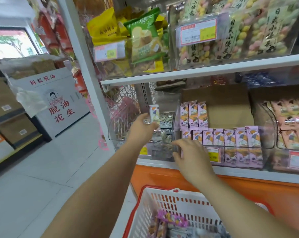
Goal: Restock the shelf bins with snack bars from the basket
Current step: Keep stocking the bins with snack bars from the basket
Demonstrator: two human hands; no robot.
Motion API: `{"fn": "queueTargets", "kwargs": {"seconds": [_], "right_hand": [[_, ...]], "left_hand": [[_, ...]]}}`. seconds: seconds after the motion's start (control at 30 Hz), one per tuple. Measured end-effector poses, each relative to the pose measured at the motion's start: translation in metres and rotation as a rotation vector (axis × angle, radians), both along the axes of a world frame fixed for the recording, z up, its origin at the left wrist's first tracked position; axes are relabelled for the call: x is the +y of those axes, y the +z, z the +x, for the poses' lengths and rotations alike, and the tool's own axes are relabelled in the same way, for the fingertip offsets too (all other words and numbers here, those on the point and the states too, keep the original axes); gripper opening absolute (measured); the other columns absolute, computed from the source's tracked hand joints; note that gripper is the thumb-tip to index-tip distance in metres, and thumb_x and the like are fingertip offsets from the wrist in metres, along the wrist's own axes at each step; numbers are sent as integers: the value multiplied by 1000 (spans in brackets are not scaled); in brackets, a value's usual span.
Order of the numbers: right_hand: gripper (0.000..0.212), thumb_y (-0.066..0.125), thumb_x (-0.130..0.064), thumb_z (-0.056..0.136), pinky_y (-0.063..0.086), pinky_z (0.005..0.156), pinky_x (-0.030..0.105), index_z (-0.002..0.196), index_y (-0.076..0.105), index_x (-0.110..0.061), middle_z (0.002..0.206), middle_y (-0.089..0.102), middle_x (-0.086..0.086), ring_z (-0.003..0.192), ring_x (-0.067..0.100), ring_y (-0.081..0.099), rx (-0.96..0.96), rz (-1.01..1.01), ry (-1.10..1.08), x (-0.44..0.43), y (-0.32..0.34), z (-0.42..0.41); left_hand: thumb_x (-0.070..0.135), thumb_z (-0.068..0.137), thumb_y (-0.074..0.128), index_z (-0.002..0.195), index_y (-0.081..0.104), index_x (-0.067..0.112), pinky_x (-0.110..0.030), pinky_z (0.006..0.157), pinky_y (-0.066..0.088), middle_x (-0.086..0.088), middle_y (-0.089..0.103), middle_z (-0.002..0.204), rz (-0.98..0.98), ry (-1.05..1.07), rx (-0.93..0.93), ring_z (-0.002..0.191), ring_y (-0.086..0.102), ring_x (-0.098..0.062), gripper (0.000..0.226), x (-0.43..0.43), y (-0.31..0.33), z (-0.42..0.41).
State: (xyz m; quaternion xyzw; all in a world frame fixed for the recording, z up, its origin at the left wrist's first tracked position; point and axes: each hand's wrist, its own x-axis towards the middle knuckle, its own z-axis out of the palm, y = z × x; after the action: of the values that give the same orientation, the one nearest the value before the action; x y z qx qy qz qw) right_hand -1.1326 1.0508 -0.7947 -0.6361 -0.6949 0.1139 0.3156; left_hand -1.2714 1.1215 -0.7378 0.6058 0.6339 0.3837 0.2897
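My left hand pinches a white snack bar upright over the leftmost clear shelf bin, which holds several white bars. My right hand rests with spread fingers on that bin's front right edge. Pink snack bars fill the middle bin beside it. Peach bars fill the bin on the right. At the bottom stands a white basket with a red rim, with more wrapped bars inside, partly hidden by my right arm.
An upper shelf carries bagged snacks and price tags. An orange panel runs below the bin shelf. To the left lies open tiled floor, with a white display box and stacked cartons beyond.
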Motion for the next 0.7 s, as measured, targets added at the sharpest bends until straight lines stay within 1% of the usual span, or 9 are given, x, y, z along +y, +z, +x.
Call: {"fn": "queueTargets", "kwargs": {"seconds": [0.07,0.17,0.23,0.3,0.37,0.43,0.53,0.63,0.7], "right_hand": [[31,50,-29,95,29,102,31,126,54,-33,128,52,-12,122,13,40,7,15,16,3,-2,-1],[27,52,-27,93,31,97,30,119,57,-32,120,54,-13,115,12,44,41,32,24,6,-6,-1],[25,54,-26,93,32,95,30,116,60,-31,116,54,-13,111,12,45,61,42,28,8,-9,1],[23,54,-25,92,32,95,30,113,61,-31,116,55,-13,111,11,44,69,55,35,10,-11,2],[21,54,-24,92,31,93,29,110,63,-31,115,55,-13,109,10,43,65,71,46,10,-11,2],[19,55,-22,91,29,89,28,106,64,-30,112,56,-13,107,10,44,73,91,55,10,-12,3],[17,57,-20,89,28,87,27,102,66,-29,109,57,-13,106,10,45,93,108,51,10,-12,2],[17,57,-21,90,26,88,27,101,66,-30,110,57,-13,109,10,45,87,105,50,10,-12,2],[17,56,-22,91,26,90,26,103,66,-30,113,56,-14,111,9,43,76,102,53,10,-13,2]], "left_hand": [[28,93,59,140,42,18,-24,57,42,-10,59,125,-83,-22,111,72,55,-13,51,20,1,10],[27,93,59,138,45,12,-27,73,45,-13,60,122,-214,-111,300,86,60,-23,50,40,-4,28],[19,93,56,136,48,7,-28,75,45,-17,63,113,-257,-160,436,88,61,-28,45,47,-9,37],[8,91,53,128,55,1,-32,78,51,-19,66,104,-280,-207,593,89,64,-30,38,54,-15,40],[4,88,52,123,60,0,-32,83,52,-17,64,109,-278,-240,716,90,60,-26,36,58,-19,40],[4,88,50,122,60,6,-32,80,47,-15,61,117,-211,-284,761,93,55,-26,36,62,-22,40],[0,90,45,115,60,3,-30,71,41,-17,59,112,-165,-376,777,91,53,-30,29,63,-22,39],[5,92,44,111,55,-6,-37,79,41,-21,53,116,-226,-411,881,100,52,-37,24,60,-24,38],[11,93,45,115,53,-3,-41,88,41,-21,47,124,-238,-438,954,112,48,-39,27,62,-26,36]]}}
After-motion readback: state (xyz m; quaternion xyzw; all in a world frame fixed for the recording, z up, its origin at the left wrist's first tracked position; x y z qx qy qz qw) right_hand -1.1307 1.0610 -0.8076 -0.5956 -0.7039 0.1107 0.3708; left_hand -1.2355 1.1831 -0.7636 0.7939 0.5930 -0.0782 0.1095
